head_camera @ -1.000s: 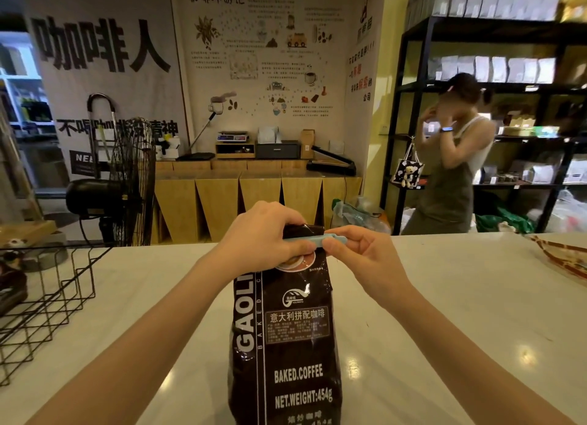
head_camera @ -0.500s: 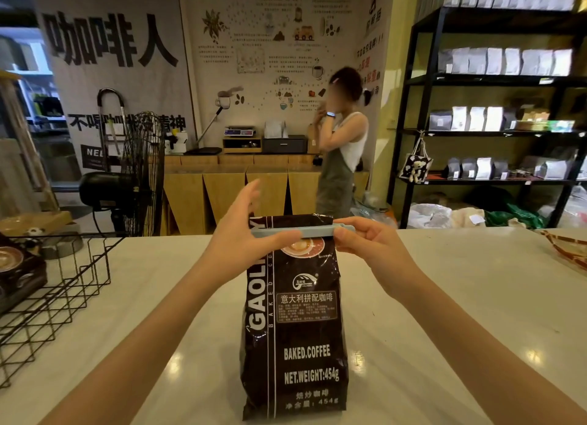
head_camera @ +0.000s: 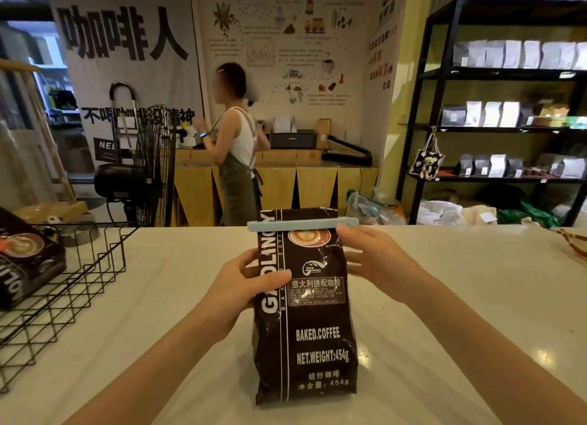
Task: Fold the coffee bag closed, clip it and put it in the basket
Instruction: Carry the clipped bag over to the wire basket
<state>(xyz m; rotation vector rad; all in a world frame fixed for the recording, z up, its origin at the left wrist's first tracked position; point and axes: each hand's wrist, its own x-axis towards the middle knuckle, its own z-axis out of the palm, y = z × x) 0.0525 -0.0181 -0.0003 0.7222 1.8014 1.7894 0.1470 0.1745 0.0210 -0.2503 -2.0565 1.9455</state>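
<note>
1. Head view shows our white counter (head_camera: 444, 297), with the wire basket (head_camera: 79, 281) at its far left, well apart from us; another bag (head_camera: 25, 256) already lies inside it.
2. Our coffee bag (head_camera: 305, 313) stands upright between our hands, its top folded.
3. Compared with a moment ago, both hands have come down from the top: our left hand (head_camera: 241, 285) now wraps the bag's side, while our right hand (head_camera: 378, 262) is open beside it, fingers loose, maybe just touching.
4. Our blue clip (head_camera: 301, 225) stays alone across the fold, so we judge the clipping done; only the basket remains.
</note>
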